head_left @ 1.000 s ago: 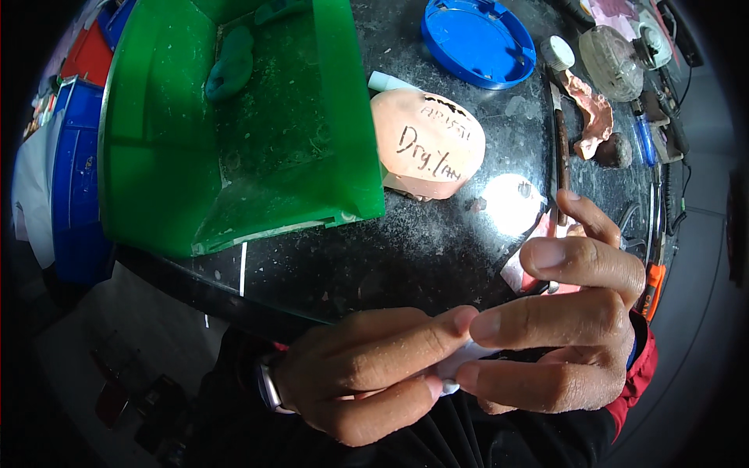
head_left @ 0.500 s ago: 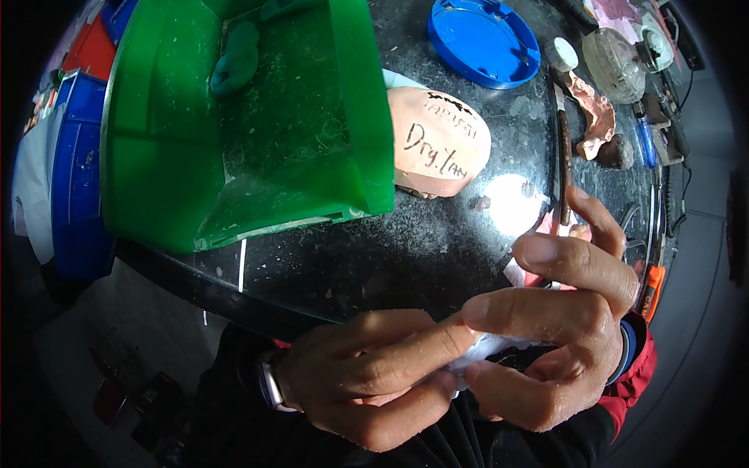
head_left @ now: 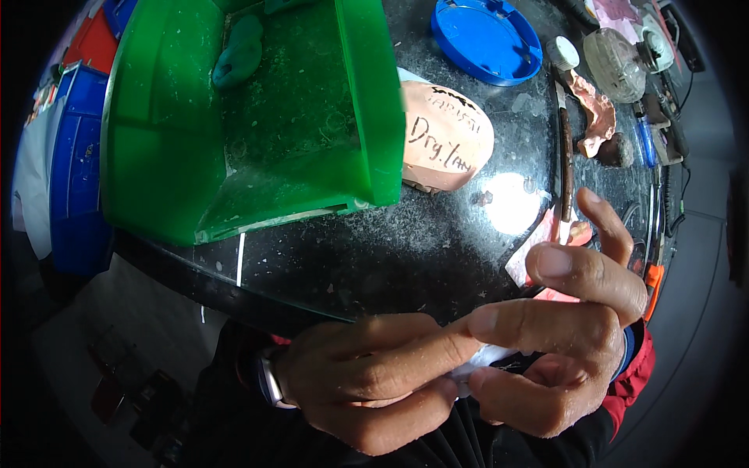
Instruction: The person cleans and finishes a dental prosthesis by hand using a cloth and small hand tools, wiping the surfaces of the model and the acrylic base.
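Close to my body, below the bench edge, my left hand [head_left: 378, 374] and my right hand [head_left: 573, 331] meet fingertip to fingertip. Between them they pinch a small crumpled, whitish, partly see-through piece [head_left: 488, 357], mostly hidden by the fingers; its kind is unclear. Thumb and index finger of my right hand close on it, while the other fingers are raised and bent. Fingers of my left hand press together at its left side. Beyond my right hand lie a wooden-handled knife [head_left: 566, 168] and pink sheet scraps [head_left: 534, 248].
A green bin [head_left: 382, 140] holding a teal lump [head_left: 239, 54] stands left on the black bench. Next to it sit a peach dental cast [head_left: 450, 136] with handwriting and a blue round lid [head_left: 488, 43]. Farther right are a pink horseshoe-shaped piece [head_left: 597, 117] and a glass jar [head_left: 614, 66].
My right hand has shifted slightly right, its raised fingers a little more apart from the pink scraps. Both hands keep their pinch. The view has moved slightly.
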Motion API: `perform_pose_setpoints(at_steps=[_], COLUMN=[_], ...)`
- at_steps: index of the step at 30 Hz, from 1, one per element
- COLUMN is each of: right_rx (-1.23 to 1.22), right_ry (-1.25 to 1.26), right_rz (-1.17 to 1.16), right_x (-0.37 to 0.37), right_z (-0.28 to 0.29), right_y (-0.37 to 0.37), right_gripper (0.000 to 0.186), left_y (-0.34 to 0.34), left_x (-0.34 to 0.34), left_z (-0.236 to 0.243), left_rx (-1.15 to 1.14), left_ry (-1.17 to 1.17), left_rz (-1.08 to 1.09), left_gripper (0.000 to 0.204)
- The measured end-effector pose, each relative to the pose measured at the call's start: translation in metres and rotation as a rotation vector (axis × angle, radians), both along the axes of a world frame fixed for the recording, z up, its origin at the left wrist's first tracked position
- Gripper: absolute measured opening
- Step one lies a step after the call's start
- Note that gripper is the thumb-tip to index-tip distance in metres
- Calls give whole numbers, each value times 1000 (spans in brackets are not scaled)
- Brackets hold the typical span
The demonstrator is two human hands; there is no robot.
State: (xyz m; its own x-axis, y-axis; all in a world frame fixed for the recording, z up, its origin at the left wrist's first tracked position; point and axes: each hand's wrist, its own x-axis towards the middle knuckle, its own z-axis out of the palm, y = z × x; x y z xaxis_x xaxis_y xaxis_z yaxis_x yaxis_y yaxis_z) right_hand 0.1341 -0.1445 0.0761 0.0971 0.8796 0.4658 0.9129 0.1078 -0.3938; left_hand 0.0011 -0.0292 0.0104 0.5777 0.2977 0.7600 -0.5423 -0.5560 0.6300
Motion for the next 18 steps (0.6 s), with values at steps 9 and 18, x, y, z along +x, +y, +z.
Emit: perform_pose_setpoints(at_steps=[9, 18], right_rx=[4, -4], right_ry=[151, 241], right_rz=[13, 55], right_x=[1, 8], right_z=[-5, 0], right_y=[-3, 0], right_gripper=[19, 17], left_y=[5, -30], left_x=[9, 10], left_z=[4, -22], left_rx=[67, -165], left_ry=[-13, -250], left_rz=[23, 367], left_gripper=[22, 20])
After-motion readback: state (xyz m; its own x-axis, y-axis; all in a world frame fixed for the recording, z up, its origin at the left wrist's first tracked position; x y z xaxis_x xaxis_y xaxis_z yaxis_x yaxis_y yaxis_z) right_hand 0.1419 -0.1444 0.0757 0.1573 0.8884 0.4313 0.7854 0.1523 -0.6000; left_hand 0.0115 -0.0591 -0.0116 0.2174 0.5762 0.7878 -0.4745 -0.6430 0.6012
